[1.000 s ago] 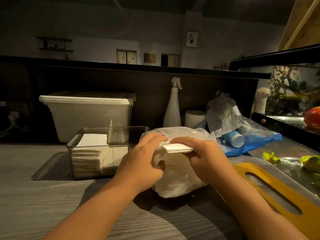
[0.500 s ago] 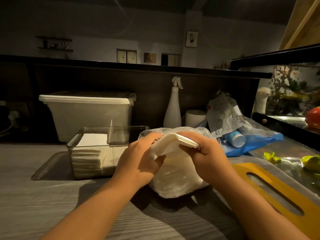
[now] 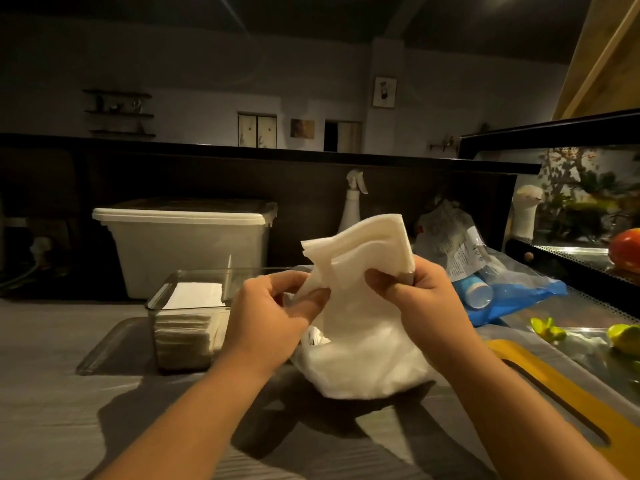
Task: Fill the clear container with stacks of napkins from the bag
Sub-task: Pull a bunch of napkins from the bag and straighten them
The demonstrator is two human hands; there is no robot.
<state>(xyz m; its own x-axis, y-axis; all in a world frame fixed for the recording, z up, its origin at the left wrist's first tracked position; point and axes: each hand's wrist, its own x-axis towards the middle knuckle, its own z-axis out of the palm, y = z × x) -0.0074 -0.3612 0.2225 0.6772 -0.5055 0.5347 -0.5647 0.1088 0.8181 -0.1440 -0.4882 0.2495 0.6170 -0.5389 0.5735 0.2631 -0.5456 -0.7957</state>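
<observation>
One napkin stack (image 3: 363, 251), pinched by left hand (image 3: 270, 320) and right hand (image 3: 426, 306), rises above one bag (image 3: 363, 362) beside one container (image 3: 162, 296).

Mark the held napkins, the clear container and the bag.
napkins (image 3: 363, 251): head view, middle of the held stack.
container (image 3: 249, 270): head view, back rim.
bag (image 3: 363, 368): head view, lower white bulge.

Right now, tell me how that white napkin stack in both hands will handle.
Probably floppy: the white napkin stack bends between the left hand and right hand. Likely light: a pinch holds it. Its fanned corners suggest sheets may slide apart.
</observation>
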